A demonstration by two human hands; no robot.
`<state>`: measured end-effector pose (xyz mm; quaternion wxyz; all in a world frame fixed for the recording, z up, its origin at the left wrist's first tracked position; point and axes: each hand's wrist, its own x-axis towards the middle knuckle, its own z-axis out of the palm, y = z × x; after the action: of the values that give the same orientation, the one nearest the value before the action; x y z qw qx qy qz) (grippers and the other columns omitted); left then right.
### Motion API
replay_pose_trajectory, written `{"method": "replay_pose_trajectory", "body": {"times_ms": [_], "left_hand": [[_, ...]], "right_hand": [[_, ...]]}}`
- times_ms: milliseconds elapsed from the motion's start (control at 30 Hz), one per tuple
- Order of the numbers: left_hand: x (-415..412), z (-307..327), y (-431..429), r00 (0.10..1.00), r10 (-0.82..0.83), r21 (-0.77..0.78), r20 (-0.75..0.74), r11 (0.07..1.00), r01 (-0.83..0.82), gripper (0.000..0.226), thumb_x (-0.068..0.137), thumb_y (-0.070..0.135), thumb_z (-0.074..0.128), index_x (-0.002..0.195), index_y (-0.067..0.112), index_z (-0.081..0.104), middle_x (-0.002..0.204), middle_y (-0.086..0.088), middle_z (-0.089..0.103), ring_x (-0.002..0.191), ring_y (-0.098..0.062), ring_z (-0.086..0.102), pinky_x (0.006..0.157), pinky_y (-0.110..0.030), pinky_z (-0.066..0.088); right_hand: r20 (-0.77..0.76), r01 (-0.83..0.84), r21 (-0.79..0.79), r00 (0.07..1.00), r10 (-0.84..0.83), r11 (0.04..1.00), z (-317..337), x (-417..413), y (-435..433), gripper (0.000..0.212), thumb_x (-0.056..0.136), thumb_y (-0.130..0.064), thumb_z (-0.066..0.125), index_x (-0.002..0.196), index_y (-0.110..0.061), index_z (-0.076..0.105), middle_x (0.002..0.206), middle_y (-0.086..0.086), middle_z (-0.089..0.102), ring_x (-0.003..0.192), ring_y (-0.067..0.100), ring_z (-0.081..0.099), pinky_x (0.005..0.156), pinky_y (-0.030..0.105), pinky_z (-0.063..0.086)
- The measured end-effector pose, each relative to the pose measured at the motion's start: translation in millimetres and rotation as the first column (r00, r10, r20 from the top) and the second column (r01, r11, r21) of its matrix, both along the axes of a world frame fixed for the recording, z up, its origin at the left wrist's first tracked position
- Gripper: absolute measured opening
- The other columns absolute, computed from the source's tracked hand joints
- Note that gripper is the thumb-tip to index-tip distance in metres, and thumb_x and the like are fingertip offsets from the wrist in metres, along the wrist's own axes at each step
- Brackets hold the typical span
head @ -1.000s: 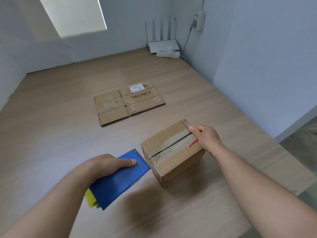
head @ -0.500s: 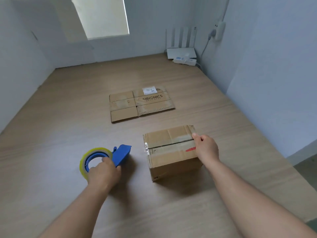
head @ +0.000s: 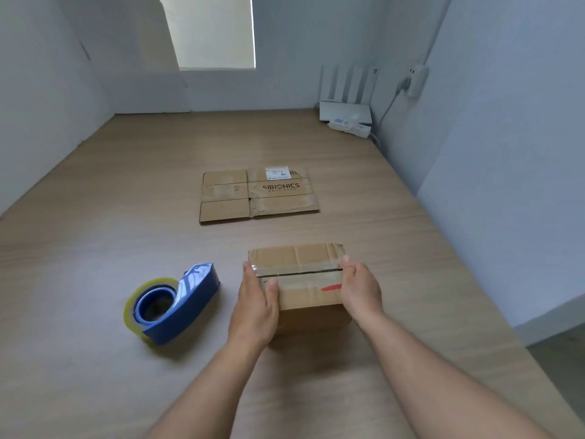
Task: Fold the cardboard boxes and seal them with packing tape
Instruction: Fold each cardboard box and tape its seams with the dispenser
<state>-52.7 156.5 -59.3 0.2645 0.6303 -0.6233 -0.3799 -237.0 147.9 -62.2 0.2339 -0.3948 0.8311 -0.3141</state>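
Note:
A folded cardboard box (head: 300,274) stands on the wooden surface, clear tape along its top seam and a red mark near its right end. My left hand (head: 256,299) lies flat against the box's left end, thumb on the top. My right hand (head: 359,288) presses the right end with straight fingers. The blue tape dispenser (head: 172,304) with its clear roll lies on the surface to the left of the box, touched by neither hand. A flattened box (head: 256,193) printed SIBIONICS lies farther back.
Grey walls enclose the wooden surface (head: 126,217) at left, back and right. A white router (head: 345,110) and a power strip (head: 349,126) sit in the far right corner. The surface's edge drops off at the lower right.
My left hand set the tape dispenser down on the surface, let go and moved right onto the box's left end. The box now sits square to me. My right hand stayed at the right end.

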Motion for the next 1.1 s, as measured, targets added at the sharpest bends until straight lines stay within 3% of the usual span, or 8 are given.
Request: {"method": "replay_pose_trajectory", "body": {"times_ms": [167,300,533,633,700,800,967,1100], "left_hand": [[2.9,6.7,-22.0,0.988,0.123,0.315,0.096,0.938,-0.148,0.084,0.093,0.065,0.025,0.153,0.009,0.007,0.149,-0.016,0.037,0.133,-0.034,0.04,0.103,-0.041,0.037],[-10.1,18.7,-35.9,0.904,0.138,0.298,0.404,0.915,-0.273,0.112,0.073,0.088,0.032,0.146,0.003,0.021,0.131,-0.014,0.055,0.12,-0.033,0.052,0.085,-0.039,0.046],[-9.1,7.2,-34.5,0.877,0.227,0.179,0.424,0.928,-0.327,0.068,0.095,0.062,0.013,0.132,0.017,0.049,0.124,-0.014,0.059,0.114,-0.034,0.053,0.088,-0.041,0.041],[0.7,12.1,-34.7,0.934,0.194,0.249,0.3,0.929,-0.273,0.059,0.099,0.053,0.017,0.152,0.028,0.017,0.139,-0.015,0.048,0.119,-0.038,0.051,0.096,-0.046,0.047],[14.0,18.6,-28.9,0.979,0.204,0.418,-0.001,0.889,-0.185,0.064,0.1,0.048,0.031,0.15,0.041,-0.008,0.131,-0.017,0.052,0.097,-0.036,0.066,0.075,-0.045,0.058],[29.3,25.1,-1.4,0.982,0.088,0.497,-0.165,0.868,0.006,0.07,0.089,0.055,0.056,0.144,0.047,0.014,0.111,-0.007,0.061,0.084,-0.02,0.069,0.063,-0.033,0.058],[18.8,22.6,33.6,0.965,-0.024,0.216,0.26,0.976,-0.035,0.068,0.052,0.075,0.073,0.089,0.027,0.043,0.09,0.011,0.051,0.083,-0.005,0.054,0.061,-0.026,0.041],[-0.6,22.3,41.0,0.918,0.093,0.119,0.385,0.982,-0.15,0.073,0.049,0.082,0.067,0.083,0.024,0.04,0.089,0.009,0.047,0.086,-0.017,0.056,0.066,-0.035,0.046]], "right_hand": [[-0.148,-0.132,0.226,0.975,0.168,0.965,11.4,3.8,1.3,0.081,0.082,-0.08,0.023,0.115,-0.013,0.055,0.117,0.009,0.061,0.109,0.03,0.054,0.087,0.039,0.044],[-0.251,-0.091,0.401,0.946,0.205,0.912,18.9,17.3,-7.7,0.114,0.052,-0.097,0.035,0.128,-0.013,0.046,0.13,0.005,0.053,0.123,0.028,0.046,0.091,0.043,0.039],[-0.038,-0.103,0.175,0.993,0.111,0.979,4.0,-0.3,-13.4,0.052,0.095,-0.059,0.032,0.106,-0.013,0.054,0.112,0.01,0.062,0.104,0.031,0.056,0.081,0.037,0.044],[-0.028,-0.126,0.142,0.991,0.131,0.982,2.9,-6.1,-19.7,0.049,0.097,-0.056,0.026,0.097,-0.017,0.056,0.103,0.006,0.063,0.091,0.026,0.054,0.074,0.036,0.042],[-0.042,-0.167,0.176,0.983,0.177,0.97,4.8,-13.6,-31.6,0.051,0.093,-0.062,0.028,0.089,-0.019,0.054,0.097,0.003,0.062,0.091,0.025,0.055,0.075,0.037,0.044],[-0.114,-0.126,0.288,0.98,0.165,0.949,10.5,-20.9,-53.1,0.073,0.075,-0.082,0.038,0.105,-0.018,0.054,0.108,0.006,0.059,0.106,0.03,0.056,0.077,0.037,0.041],[-0.18,-0.129,0.332,0.964,0.197,0.934,26.4,4.0,-69.5,0.125,0.054,-0.092,0.05,0.148,-0.019,0.014,0.141,0.012,0.032,0.118,0.032,0.05,0.084,0.037,0.042],[-0.215,-0.341,0.327,0.881,0.421,0.881,17.0,35.6,-48.7,0.103,0.069,-0.086,0.043,0.149,-0.035,0.001,0.153,0.017,0.005,0.122,0.036,0.045,0.091,0.039,0.041]]}}
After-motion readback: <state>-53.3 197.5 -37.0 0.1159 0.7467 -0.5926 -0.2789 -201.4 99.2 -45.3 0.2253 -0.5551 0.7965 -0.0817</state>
